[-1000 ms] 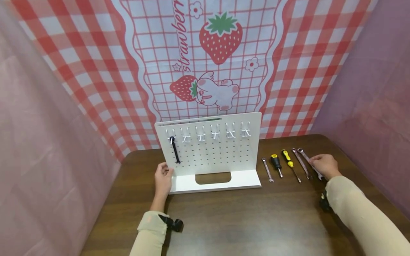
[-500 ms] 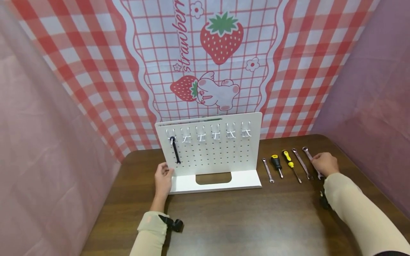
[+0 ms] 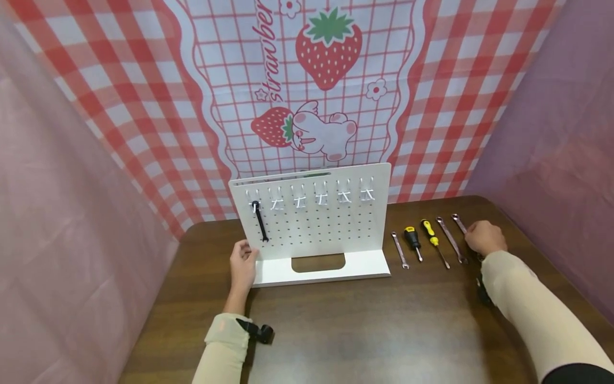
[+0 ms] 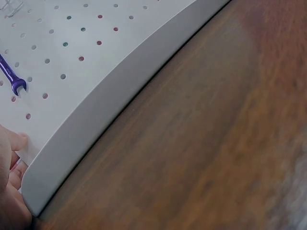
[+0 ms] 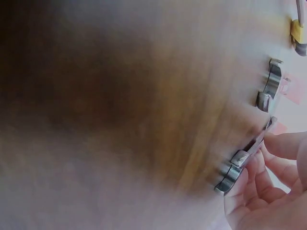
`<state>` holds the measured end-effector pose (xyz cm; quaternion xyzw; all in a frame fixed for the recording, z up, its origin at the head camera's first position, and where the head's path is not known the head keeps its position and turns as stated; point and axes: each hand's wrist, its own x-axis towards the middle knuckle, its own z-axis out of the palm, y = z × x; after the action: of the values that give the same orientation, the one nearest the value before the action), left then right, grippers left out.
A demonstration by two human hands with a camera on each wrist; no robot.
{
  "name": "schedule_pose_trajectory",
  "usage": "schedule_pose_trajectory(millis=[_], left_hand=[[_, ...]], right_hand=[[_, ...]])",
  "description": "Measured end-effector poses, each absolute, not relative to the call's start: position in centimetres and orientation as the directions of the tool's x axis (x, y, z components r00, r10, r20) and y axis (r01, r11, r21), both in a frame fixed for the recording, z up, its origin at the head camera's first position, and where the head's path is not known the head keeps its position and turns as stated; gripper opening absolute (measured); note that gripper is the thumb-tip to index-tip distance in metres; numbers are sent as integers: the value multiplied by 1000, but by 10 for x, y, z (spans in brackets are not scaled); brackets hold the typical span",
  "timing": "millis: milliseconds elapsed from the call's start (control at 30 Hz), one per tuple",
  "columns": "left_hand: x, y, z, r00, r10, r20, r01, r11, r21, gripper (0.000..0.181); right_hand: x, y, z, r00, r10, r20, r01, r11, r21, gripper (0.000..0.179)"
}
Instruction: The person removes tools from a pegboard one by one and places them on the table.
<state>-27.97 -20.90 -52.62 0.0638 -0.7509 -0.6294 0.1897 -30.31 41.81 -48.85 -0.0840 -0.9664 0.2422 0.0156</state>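
A white pegboard stand (image 3: 316, 229) stands on the table, with a row of wire hooks near its top. My left hand (image 3: 243, 266) grips its lower left edge, thumb on the front face and fingers behind. A dark wrench (image 3: 260, 221) hangs from the leftmost hook; its open end shows in the left wrist view. At the far right, my right hand (image 3: 485, 238) pinches a silver wrench (image 5: 240, 158) between thumb and fingers, and the hand covers much of it in the head view. Left of it lies another silver wrench (image 3: 451, 240).
Farther left on the table (image 3: 345, 330) lie a long yellow-and-black screwdriver (image 3: 433, 240), a stubby screwdriver (image 3: 412, 240) and a small wrench (image 3: 400, 250), side by side. A checked strawberry cloth (image 3: 307, 80) hangs behind, and pink cloths flank the table.
The wrench in my right hand has shifted slightly right, away from the neighbouring wrench, and the hand now covers more of it. My left hand stays on the pegboard.
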Motion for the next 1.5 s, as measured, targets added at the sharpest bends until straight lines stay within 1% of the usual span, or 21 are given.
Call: schedule_pose_trajectory(millis=[233, 400, 567, 600, 667, 767, 867, 933, 1000, 1067, 1133, 1233, 1367, 1500], left_hand=[[-278, -211, -524, -918, -333, 216, 154, 201, 967, 29], [-274, -210, -518, -921, -322, 219, 159, 204, 966, 29], [-274, -209, -518, -924, -320, 209, 148, 204, 968, 28], [-277, -210, -525, -923, -320, 211, 150, 207, 967, 28], [-275, -208, -527, -923, -320, 214, 151, 211, 966, 28], [-273, -208, -530, -922, -321, 219, 156, 208, 965, 27], [-273, -208, -531, -916, -331, 225, 164, 204, 965, 26], [-275, -209, -531, -914, -335, 227, 166, 202, 965, 27], [-276, -209, -531, -915, -334, 227, 166, 201, 965, 27], [-277, -209, -530, -915, -332, 228, 167, 202, 965, 28], [-276, -209, -528, -916, -332, 225, 164, 202, 966, 28], [-275, -209, -526, -916, -338, 218, 152, 212, 965, 28], [-275, -210, -524, -916, -337, 218, 150, 217, 964, 28], [-276, -209, -523, -914, -332, 233, 168, 213, 963, 28]], right_hand=[[-302, 414, -486, -985, 167, -38, 165, 871, -462, 20], [-303, 416, -487, -985, 166, -41, 167, 882, -440, 19], [-299, 417, -488, -986, 147, -76, 166, 897, -410, 17], [-296, 415, -487, -987, 144, -68, 159, 902, -401, 17], [-291, 408, -484, -989, 144, -43, 149, 911, -386, 19], [-287, 390, -480, -987, 145, 61, 110, 912, -395, 29], [-286, 363, -476, -973, 150, 178, 56, 893, -446, 36], [-286, 343, -473, -951, 163, 261, 15, 871, -491, 36], [-286, 322, -471, -919, 178, 353, -40, 847, -531, 31], [-287, 301, -468, -873, 181, 454, -119, 822, -557, 23], [-287, 280, -466, -815, 152, 559, -230, 801, -552, 17], [-286, 247, -462, -738, 67, 672, -405, 753, -519, 15], [-282, 206, -458, -670, -66, 739, -589, 653, -476, 17], [-280, 166, -460, -622, -160, 766, -690, 574, -441, 19]])
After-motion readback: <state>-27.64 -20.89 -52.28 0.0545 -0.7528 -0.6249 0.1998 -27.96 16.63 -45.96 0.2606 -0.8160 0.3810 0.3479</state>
